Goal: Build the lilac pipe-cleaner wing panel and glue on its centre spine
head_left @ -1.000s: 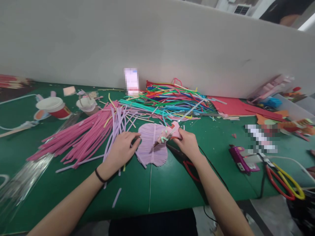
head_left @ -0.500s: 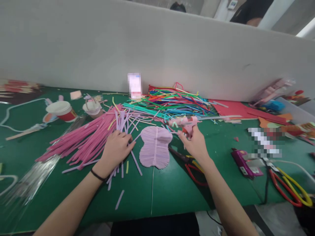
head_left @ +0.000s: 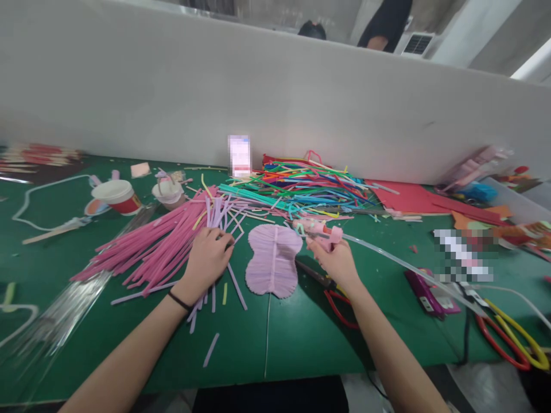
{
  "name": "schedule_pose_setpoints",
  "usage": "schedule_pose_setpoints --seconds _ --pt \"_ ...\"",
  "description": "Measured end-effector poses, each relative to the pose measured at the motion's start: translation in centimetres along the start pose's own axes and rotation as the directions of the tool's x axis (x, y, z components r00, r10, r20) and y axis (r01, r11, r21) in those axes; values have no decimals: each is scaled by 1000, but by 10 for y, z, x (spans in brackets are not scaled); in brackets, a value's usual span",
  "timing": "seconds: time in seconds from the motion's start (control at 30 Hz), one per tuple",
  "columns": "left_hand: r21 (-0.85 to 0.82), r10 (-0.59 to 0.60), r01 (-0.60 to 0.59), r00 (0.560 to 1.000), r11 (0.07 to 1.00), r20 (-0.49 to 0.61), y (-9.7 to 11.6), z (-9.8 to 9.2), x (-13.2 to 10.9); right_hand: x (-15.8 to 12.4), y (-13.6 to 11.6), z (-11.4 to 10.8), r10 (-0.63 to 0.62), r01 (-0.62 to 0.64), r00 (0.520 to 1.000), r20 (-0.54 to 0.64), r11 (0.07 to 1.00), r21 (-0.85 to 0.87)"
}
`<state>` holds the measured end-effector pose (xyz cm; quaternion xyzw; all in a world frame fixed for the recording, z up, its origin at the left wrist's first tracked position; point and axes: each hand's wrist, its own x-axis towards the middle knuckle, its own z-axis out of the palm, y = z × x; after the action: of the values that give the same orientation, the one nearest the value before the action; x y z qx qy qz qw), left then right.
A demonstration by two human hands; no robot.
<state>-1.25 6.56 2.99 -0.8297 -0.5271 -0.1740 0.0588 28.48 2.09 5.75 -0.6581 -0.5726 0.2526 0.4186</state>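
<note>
My right hand (head_left: pixel 333 258) is wrapped round the grip of a pink hot glue gun (head_left: pixel 316 228). A long clear glue stick (head_left: pixel 387 256) runs out of its back to the right. My left hand (head_left: pixel 209 255) lies over a bunch of lilac pipe cleaners (head_left: pixel 218 211), fingers curled, with a lilac pipe cleaner (head_left: pixel 239 237) at the fingertips. Between both hands, flat on the table, is a fluffy lilac piece (head_left: pixel 274 261) shaped like a figure eight, with a thin stem (head_left: pixel 267 335) pointing toward me. Scissors (head_left: pixel 316 275) with red and yellow handles lie partly under my right forearm.
Pink pipe cleaners (head_left: pixel 159 244) spread at left, beside paper cups (head_left: pixel 123 198). A multicoloured pile (head_left: pixel 297 186) and a blurred phone (head_left: pixel 240 156) stand at the back. On the right are red sheets (head_left: pixel 400 198), a purple device (head_left: pixel 426 292) and more scissors (head_left: pixel 503 338).
The glue gun has turned and come slightly toward me, its glue stick now slanting down to the right. My left hand stays over the lilac bunch. The view has shifted slightly.
</note>
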Motion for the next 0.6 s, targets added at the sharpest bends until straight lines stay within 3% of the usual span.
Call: schedule_pose_setpoints --seconds 0.13,0.6 --pt "-48 20 -23 998 999 -53 7 -1 0 -1 8 8 -24 24 1000 1 996 -87" --pt "-137 66 -82 990 987 -123 11 7 0 -6 17 16 -3 5 998 68 999 -34"
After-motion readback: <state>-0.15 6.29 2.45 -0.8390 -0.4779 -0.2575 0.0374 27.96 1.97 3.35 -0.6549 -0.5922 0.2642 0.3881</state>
